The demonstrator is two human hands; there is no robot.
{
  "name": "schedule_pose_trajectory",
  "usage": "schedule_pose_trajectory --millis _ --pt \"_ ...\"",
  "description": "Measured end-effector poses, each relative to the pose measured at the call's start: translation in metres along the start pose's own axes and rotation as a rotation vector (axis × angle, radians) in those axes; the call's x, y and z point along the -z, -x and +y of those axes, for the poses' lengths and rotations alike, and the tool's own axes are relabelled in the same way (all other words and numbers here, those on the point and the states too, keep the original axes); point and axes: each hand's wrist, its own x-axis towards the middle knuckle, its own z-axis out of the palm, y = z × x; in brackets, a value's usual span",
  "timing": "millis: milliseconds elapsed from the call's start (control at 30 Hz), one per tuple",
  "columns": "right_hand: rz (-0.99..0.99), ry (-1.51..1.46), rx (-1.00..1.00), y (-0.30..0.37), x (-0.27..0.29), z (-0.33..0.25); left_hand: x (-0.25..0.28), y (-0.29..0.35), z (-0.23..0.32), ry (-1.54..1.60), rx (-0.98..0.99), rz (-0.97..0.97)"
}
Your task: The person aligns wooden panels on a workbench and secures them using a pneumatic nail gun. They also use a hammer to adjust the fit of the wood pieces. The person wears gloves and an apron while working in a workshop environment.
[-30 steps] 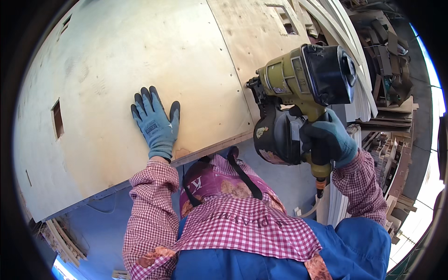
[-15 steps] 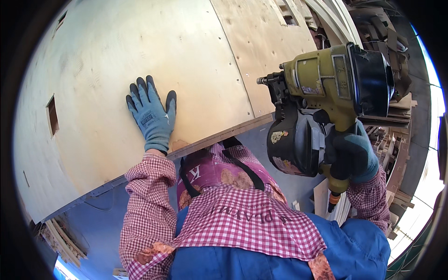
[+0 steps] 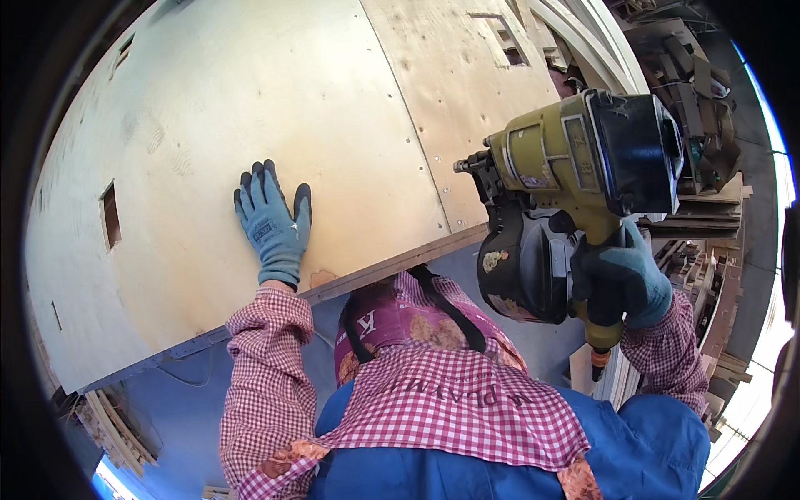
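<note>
Nailer (image 3: 583, 167) above plywood (image 3: 250, 125) edge

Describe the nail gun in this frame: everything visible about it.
The nail gun is olive-yellow metal with a black rear cap, a round black coil magazine below the body, worn stickers and an orange fitting at the foot of the handle. The gloved right hand grips the handle. The gun is raised off the plywood, tilted, its nose toward the sheet's lower right edge, apparently just clear of it.
</note>
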Motion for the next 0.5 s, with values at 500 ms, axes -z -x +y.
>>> schedule_pose_trajectory --millis 500 --pt "-0.143 0.068 0.142 -0.07 -0.004 -0.057 -0.016 -0.06 -0.029 -0.233 0.264 -0.024"
